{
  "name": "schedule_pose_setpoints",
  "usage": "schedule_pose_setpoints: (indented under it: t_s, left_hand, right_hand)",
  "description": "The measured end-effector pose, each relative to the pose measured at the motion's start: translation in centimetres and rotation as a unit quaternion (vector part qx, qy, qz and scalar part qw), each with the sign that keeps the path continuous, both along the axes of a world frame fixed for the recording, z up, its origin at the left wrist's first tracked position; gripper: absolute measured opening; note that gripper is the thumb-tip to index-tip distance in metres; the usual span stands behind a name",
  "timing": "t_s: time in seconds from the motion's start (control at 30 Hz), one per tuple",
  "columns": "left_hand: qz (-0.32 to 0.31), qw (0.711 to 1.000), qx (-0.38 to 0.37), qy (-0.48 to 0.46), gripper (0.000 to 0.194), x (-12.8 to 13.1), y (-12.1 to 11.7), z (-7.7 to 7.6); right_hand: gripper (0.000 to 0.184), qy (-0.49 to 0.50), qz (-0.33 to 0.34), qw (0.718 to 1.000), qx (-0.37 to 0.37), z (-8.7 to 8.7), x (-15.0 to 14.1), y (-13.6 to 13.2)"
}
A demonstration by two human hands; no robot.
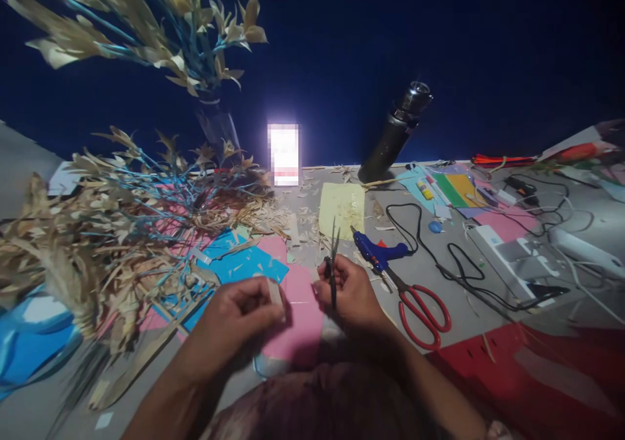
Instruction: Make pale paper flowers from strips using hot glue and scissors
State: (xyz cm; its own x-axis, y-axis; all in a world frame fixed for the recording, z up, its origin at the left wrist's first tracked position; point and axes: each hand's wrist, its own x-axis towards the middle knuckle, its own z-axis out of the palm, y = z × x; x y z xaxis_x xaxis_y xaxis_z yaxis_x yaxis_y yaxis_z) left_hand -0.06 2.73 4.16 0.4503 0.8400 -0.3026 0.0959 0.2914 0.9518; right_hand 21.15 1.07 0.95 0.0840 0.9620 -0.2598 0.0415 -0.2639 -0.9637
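Observation:
My left hand (239,313) is closed in a pinch on a small pale strip of paper (275,291), held over a pink sheet (300,326) on the grey table. My right hand (347,291) is closed round the handles of small black scissors (333,258), whose blades point up and away from me. The two hands are a short way apart, just in front of my body. A pile of dried leaf-like cuttings on blue stems (112,225) lies to the left of my left hand.
Red-handled scissors (420,310) and a blue glue gun (378,251) with a black cord lie right of my right hand. Behind stand a yellow sheet (342,209), a dark bottle (395,134), a lit phone (284,155), a vase of cuttings (215,124) and coloured papers (454,189).

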Motion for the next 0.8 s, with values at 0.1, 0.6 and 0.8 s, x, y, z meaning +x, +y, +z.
schedule_pose_setpoints:
  t_s: [0.1,0.6,0.8]
  left_hand:
    - [0.177,0.968,0.103,0.147,0.024,-0.6,0.4,-0.1]
    - [0.141,0.987,-0.061,-0.046,0.028,4.6,-1.5,-2.6]
    - [0.032,0.996,-0.037,-0.068,0.034,3.4,-1.6,-1.9]
  right_hand:
    - [0.024,0.107,-0.014,0.994,-0.037,0.3,-0.3,-0.1]
    - [0.03,0.112,-0.051,0.992,-0.002,0.2,-2.1,-0.6]
    - [0.026,0.204,0.047,0.974,-0.08,1.4,-0.6,-0.4]
